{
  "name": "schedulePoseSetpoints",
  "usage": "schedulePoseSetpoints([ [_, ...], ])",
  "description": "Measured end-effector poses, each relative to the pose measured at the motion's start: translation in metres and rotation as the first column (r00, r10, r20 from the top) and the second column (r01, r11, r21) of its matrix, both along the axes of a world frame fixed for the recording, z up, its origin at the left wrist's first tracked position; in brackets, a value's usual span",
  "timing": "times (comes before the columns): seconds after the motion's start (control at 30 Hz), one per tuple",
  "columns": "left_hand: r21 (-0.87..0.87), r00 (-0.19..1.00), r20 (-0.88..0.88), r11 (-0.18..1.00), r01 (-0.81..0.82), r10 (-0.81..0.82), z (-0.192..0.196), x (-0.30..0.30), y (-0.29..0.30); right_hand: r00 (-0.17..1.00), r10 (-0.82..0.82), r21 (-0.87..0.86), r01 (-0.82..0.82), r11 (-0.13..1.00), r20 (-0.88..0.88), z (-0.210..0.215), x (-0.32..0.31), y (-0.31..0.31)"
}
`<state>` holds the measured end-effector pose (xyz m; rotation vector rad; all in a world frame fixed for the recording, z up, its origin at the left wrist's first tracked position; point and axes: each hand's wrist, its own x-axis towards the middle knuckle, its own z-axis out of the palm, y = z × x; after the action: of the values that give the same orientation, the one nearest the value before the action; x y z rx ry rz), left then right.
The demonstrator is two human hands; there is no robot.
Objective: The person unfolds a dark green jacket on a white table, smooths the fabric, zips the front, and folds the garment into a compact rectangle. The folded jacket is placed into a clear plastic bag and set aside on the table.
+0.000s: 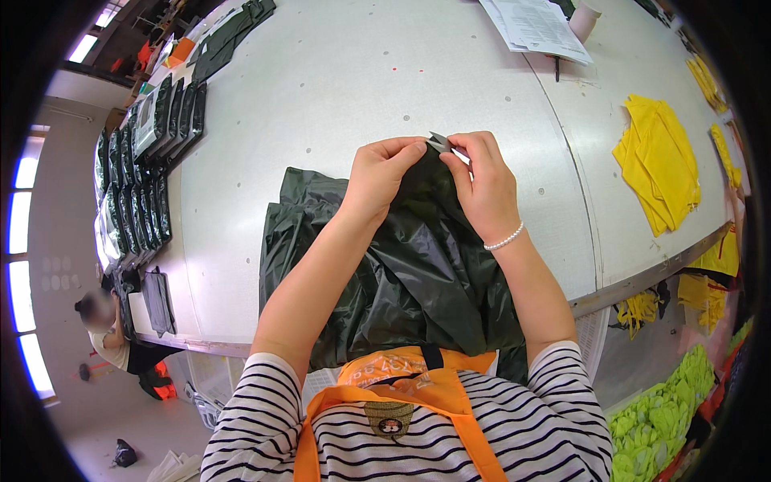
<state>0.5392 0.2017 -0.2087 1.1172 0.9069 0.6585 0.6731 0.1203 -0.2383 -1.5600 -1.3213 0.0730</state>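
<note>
A dark green, shiny garment [418,265] lies bunched over the table edge in front of me, its near part hanging toward my lap. My left hand [381,173] pinches a raised corner of it between thumb and fingers. Closed around small metal thread snips [438,142], my right hand [487,181] is just right of that corner. The blades point up and left, close to my left fingertips. Whether they touch the fabric I cannot tell. A beaded bracelet circles my right wrist.
Stacks of dark plastic-wrapped packs [136,185] stand at the table's left side. Folded yellow fabric [660,165] lies at right, paper sheets [536,30] at the far side. Lime-green fabric [666,414] is heaped below right. Another person [104,321] is at the left end.
</note>
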Motion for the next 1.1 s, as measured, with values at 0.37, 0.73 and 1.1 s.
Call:
schedulePoseSetpoints([
  [0.37,0.011,0.999,-0.054,1.0,0.002,-0.001,-0.007,-0.003,0.005,0.977,0.0,0.008,0.002,1.0,-0.213,-0.008,0.016,0.003],
  [0.73,0.198,0.883,-0.409,0.967,-0.163,0.232,-0.083,-0.15,-0.025,0.68,-0.474,-0.438,0.728,0.528,0.559,-0.196,0.319,-0.08],
  [1.1,-0.12,0.83,-0.557,0.985,-0.127,0.038,-0.123,-0.113,-0.095,0.925,-0.03,-0.668,-0.252,0.7,-0.38,-0.149,0.06,-0.095],
])
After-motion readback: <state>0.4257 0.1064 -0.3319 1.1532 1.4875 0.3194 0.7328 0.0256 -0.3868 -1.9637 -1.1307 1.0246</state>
